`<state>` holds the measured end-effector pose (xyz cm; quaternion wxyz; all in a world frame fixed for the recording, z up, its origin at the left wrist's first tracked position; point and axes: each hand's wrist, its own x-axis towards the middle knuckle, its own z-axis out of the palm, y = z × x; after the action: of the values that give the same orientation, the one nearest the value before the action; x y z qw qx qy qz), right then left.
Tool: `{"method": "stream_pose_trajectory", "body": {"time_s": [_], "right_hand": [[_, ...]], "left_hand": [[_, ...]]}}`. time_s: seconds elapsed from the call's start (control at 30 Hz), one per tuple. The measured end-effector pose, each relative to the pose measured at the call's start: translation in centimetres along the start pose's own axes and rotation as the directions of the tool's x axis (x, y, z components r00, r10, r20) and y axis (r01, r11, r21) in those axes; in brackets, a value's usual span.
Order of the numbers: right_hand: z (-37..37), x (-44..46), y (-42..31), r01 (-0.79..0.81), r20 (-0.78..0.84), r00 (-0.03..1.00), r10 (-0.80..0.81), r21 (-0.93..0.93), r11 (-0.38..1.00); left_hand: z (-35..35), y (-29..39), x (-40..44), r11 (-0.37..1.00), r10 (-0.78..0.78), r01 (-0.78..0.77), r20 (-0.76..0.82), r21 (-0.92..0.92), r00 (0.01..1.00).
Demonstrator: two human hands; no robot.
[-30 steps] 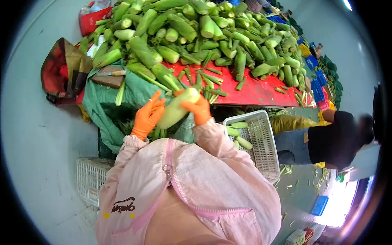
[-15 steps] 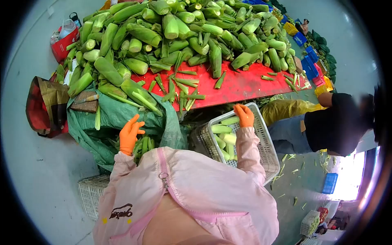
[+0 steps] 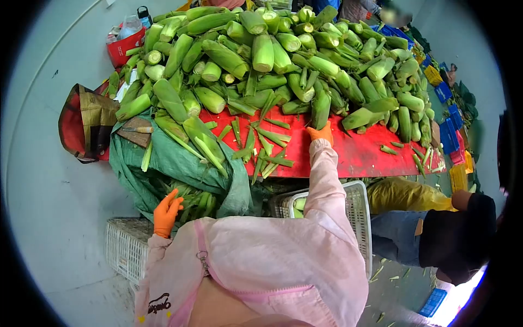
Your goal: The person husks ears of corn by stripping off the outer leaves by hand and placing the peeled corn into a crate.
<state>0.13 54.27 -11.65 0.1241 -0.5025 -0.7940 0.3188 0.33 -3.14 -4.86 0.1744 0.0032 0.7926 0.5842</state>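
My right hand (image 3: 321, 134), in an orange glove, reaches onto the red tabletop (image 3: 359, 155). Its fingers close round the near end of a green ear of corn (image 3: 321, 108) at the front of a big heap of unhusked corn (image 3: 223, 59). Lower left, my left hand (image 3: 166, 213), gloved in orange too, has its fingers apart and holds nothing. It hovers beside the green sack (image 3: 163, 163), near the husks (image 3: 206, 204) in its mouth. Under my right forearm stands a white plastic crate (image 3: 359, 215); a peeled ear (image 3: 299, 204) shows inside, the rest hidden by my sleeve.
Husk strips (image 3: 267, 152) litter the tabletop. A wooden-handled tool (image 3: 140, 129) lies on a board at the left corner. A red-and-brown bag (image 3: 87, 122) and another white crate (image 3: 128, 245) stand at left. A person in jeans (image 3: 397, 234) is close on the right.
My right hand has gone from above the crate forward to the corn heap and taken hold of an ear. My left hand has lowered slightly toward the sack. The camera view has shifted.
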Motion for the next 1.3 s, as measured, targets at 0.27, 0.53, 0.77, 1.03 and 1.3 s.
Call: {"method": "stream_pose_trajectory", "body": {"time_s": [0.27, 0.53, 0.77, 1.03, 1.3], "right_hand": [[-1.4, -2.2, 2.3, 0.079, -0.058, 0.997, -0.054, 0.701, 0.708], [-8.3, -19.8, -8.6, 0.541, -0.253, 0.820, -0.513, 0.632, 0.555], [-3.0, -32.3, -15.4, 0.383, 0.157, 0.592, -0.791, 0.809, 0.447], [0.0, -37.8, -19.9, 0.039, 0.417, 0.617, -0.667, 0.831, 0.555], [2.9, -39.2, -22.6, -0.049, 0.673, 0.312, -0.671, 0.717, 0.696]], "left_hand": [[2.7, 1.8, 2.7, 0.996, 0.075, -0.081, 0.201, 0.026, 0.977], [9.2, 11.3, 4.8, 0.764, 0.557, -0.642, 0.443, 0.058, 0.703], [7.6, 9.1, 2.7, 0.837, 0.491, -0.215, 0.515, -0.504, 0.703], [-2.3, 6.6, 1.1, 0.807, 0.583, -0.556, 0.116, -0.202, 0.804], [-5.7, 4.1, 0.5, 0.738, 0.674, -0.674, -0.013, -0.023, 0.739]]}}
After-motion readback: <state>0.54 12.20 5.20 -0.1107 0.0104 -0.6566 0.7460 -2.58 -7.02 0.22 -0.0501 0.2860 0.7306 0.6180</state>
